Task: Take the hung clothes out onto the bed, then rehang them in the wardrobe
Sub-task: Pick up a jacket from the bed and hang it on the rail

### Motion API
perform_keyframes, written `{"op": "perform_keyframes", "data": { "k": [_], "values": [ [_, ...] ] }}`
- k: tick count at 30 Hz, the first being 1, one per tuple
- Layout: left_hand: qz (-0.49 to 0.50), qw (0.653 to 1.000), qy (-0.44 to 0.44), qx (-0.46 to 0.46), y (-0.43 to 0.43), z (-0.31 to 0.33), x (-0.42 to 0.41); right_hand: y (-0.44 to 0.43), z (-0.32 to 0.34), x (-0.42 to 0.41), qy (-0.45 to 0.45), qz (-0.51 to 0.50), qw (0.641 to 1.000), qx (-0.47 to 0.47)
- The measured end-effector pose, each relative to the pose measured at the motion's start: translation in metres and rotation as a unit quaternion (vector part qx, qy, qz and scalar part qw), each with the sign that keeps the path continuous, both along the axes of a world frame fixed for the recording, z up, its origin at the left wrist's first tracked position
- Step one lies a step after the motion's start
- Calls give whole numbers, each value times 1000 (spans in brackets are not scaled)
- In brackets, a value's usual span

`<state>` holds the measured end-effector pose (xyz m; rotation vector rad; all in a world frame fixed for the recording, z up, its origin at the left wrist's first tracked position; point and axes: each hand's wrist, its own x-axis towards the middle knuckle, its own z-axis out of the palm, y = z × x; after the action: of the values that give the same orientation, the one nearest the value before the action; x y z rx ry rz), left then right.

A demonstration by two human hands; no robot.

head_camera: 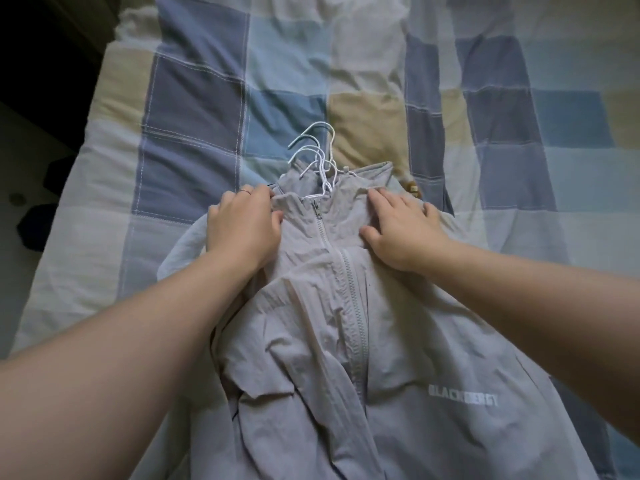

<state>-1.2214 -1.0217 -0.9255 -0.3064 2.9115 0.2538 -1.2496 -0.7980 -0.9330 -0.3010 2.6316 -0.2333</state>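
A light grey zip-up jacket (332, 334) with white lettering on its chest lies front-up on the bed (194, 109), on top of other garments. Several white wire hanger hooks (317, 150) stick out past its collar. My left hand (242, 226) rests on the jacket's left shoulder, fingers curled over the collar edge. My right hand (401, 230) lies flat on the right shoulder with fingers spread. A pale, thin garment (183, 251) peeks out under the jacket at the left.
The bed carries a patchwork quilt in blue, beige and white squares. Its left edge drops to a dark floor (24, 161) with dark objects on it. A small brown item (412, 188) shows beside the collar at the right.
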Motion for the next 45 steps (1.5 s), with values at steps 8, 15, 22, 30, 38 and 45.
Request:
{"op": "perform_keyframes", "data": {
  "k": [8, 15, 22, 30, 38, 45],
  "values": [
    [-27, 993, -113, 36, 4, 14, 6, 18, 39, 0, -88, 21, 995, 45],
    [-5, 994, 3, 109, 21, 35, 25, 31, 54, 16, -34, -13, 999, -13],
    [-129, 961, 113, 217, 16, 119, 63, 64, 126, 39, -11, -16, 999, -48],
    [-94, 962, 67, 249, 37, 249, 104, 116, 274, 134, 14, -68, 985, -156],
    [-112, 950, 7, 291, 85, 351, 168, 174, 401, 292, 154, -276, 910, -269],
    [-277, 903, 29, 326, 196, 419, 224, 243, 457, 429, 242, -428, 820, -294]
  ]
}}
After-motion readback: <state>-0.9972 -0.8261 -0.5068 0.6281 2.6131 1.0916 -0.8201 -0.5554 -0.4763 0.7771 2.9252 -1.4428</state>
